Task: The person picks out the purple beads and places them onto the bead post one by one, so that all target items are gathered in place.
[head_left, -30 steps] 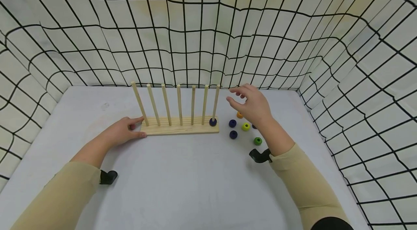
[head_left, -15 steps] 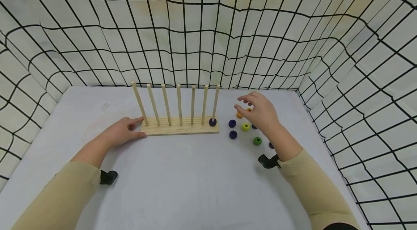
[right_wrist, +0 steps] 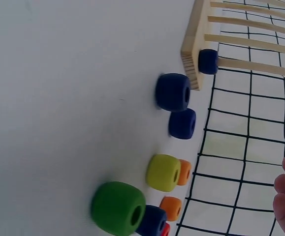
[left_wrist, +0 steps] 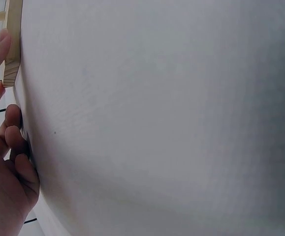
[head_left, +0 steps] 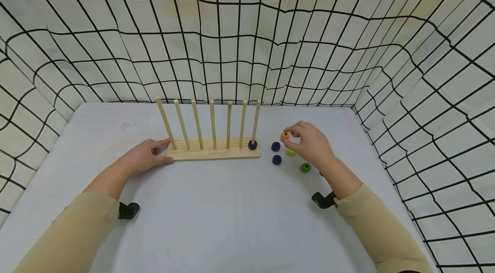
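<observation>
Right hand (head_left: 311, 148): thumb and finger narrow, either side of 1 orange bead (head_left: 285, 135), right of 7-peg pegboard (head_left: 216, 154); cannot tell if touching. Left hand (head_left: 144, 155): pinches pegboard's left end. Near: 2 blue beads (head_left: 276, 160). Risk: off-centre pinch could roll orange bead into neighbours.

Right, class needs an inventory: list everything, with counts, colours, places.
Table: one, white, below.
Netting: one stretch, black, behind table.
Peg board: one, pale wood, on table.
Pegs: seven, pale wood, on board.
Blue beads: at least four, one around rightmost peg, others right of board.
Orange beads: two, right of board.
Yellow bead, green bead, red bead: one each, likewise.
Black fittings: two, at wrists.
Sleeves: two, tan, arms.
Left hand: one, gripping board.
Right hand: one, pinching orange bead.
</observation>
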